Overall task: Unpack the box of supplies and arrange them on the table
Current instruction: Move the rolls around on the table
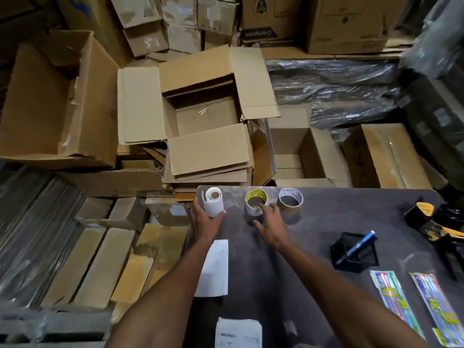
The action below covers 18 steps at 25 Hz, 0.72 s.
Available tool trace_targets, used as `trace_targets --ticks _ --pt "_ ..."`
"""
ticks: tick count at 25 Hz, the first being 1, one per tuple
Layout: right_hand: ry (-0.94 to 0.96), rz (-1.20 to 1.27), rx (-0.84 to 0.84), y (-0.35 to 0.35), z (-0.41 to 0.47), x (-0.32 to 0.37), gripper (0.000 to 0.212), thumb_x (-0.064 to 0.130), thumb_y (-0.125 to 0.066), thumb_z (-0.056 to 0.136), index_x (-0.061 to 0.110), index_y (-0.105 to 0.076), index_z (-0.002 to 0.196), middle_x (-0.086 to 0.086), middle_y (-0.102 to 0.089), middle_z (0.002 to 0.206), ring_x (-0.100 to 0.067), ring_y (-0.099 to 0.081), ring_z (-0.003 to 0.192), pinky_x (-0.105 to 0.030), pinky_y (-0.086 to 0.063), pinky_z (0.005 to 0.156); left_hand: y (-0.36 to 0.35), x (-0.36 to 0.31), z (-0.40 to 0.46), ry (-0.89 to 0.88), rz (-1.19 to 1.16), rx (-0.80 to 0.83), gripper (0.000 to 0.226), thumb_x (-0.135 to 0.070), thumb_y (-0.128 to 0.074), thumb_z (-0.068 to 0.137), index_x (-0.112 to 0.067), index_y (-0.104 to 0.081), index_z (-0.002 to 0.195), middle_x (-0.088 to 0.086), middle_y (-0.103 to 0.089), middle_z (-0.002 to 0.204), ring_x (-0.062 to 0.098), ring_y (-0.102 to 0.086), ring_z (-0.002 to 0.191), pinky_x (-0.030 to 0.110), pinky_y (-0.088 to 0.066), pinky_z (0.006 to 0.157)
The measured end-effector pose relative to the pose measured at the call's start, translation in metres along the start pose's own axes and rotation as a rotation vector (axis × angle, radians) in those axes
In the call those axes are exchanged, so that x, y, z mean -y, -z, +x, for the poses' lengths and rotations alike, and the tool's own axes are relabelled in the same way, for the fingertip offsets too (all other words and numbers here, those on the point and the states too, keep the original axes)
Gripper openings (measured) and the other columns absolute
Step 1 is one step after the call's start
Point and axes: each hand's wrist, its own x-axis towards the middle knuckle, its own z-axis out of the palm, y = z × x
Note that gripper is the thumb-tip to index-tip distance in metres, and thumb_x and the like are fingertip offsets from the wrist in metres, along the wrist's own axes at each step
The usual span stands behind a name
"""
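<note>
Papers point(238, 332) lie nearest on a dark desk point(313, 285) among cardboard boxes point(206, 116); 3 rolls; left hand point(204, 223) fingers grip 1 roll point(213, 200), right hand point(272, 223) fingers spread.

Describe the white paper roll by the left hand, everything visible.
The white paper roll stands near the table's far left corner, leaning a little. It looks like tightly wound white paper around a brown cardboard core, visible at its top end. The left hand cups its lower part, fingers on both sides. Two tape rolls stand apart to its right.
</note>
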Motion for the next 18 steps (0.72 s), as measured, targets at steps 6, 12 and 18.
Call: trace_targets --ticks 6,12,18 --pt "0.058 -0.198 0.006 -0.009 0.032 -0.004 0.049 0.024 -0.06 0.096 0.019 -0.049 0.143 -0.005 -0.02 0.163 -0.029 -0.039 0.141 -0.038 -0.033 0.116 -0.014 -0.006 0.027 -0.053 0.01 0.034 0.107 -0.034 -0.085 0.073 -0.026 -0.018 0.155 0.01 -0.032 0.154 0.032 -0.036 0.14 0.054 -0.038 0.112" --pt "0.116 -0.15 -0.068 -0.024 0.046 -0.012 0.036 0.003 -0.057 0.09 0.007 -0.065 0.125 -0.016 -0.057 0.125 -0.026 -0.057 0.105 -0.036 -0.047 0.088 -0.024 0.002 0.044 -0.073 -0.035 0.045 0.065 -0.021 -0.076 0.084 -0.019 -0.044 0.14 0.008 -0.051 0.14 0.029 -0.049 0.129 0.051 -0.046 0.105" --pt "-0.037 0.271 -0.23 -0.03 0.037 -0.008 0.034 0.005 -0.048 0.084 0.029 -0.069 0.095 -0.012 -0.047 0.074 -0.013 -0.039 0.052 -0.031 -0.026 0.047 -0.035 0.007 0.049 -0.065 -0.049 0.052 0.054 -0.018 -0.073 0.088 -0.014 -0.052 0.137 0.01 -0.059 0.136 0.029 -0.054 0.125 0.05 -0.048 0.103"
